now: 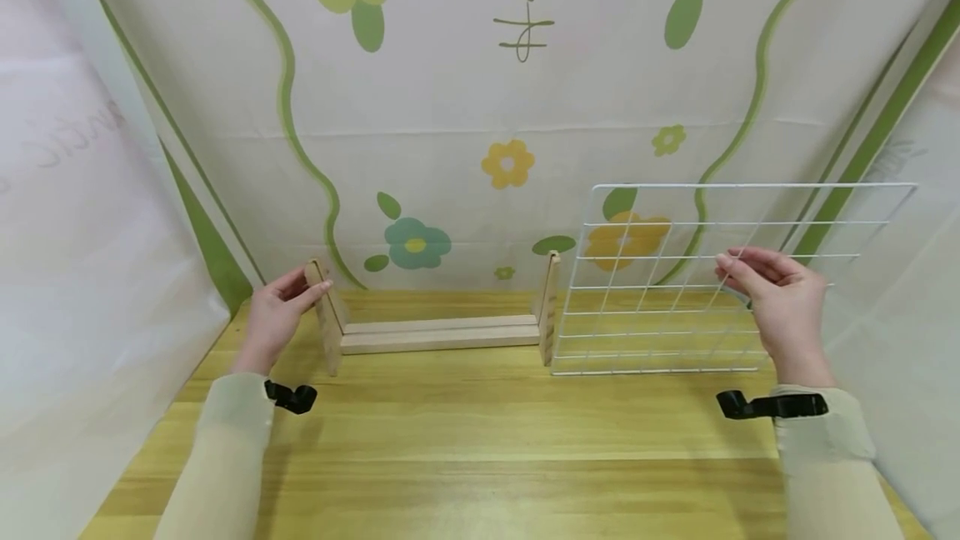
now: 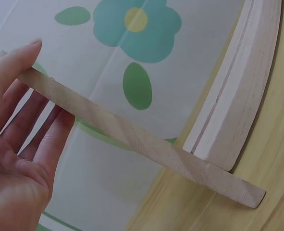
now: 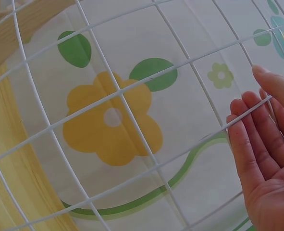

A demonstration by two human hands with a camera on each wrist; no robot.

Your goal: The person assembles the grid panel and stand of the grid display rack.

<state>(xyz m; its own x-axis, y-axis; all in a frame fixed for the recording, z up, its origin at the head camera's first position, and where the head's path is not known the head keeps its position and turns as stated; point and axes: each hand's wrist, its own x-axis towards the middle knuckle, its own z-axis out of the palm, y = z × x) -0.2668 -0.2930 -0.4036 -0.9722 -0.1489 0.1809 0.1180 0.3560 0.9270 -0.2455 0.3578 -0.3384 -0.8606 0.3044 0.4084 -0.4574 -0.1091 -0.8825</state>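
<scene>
A wooden frame [image 1: 442,340] with two uprights and a grooved crossbar stands on the table. My left hand [image 1: 276,319] grips the top of its left upright [image 2: 132,132], thumb on one side and fingers behind. To the right, a white wire grid panel [image 1: 622,313] stands tilted, its lower edge near the tabletop and its left edge beside the frame's right upright [image 1: 551,307]. My right hand [image 1: 787,307] pinches the panel's wires on the right side; in the right wrist view, the fingers [image 3: 245,154] lie behind a wire [image 3: 199,144] with the thumb in front.
The wood-grain table [image 1: 480,457] spreads in front of the frame. A white flower-printed cloth [image 1: 450,98] hangs behind it, and further cloth panels [image 1: 82,232] close off both sides. Each wrist wears a black strap [image 1: 780,405].
</scene>
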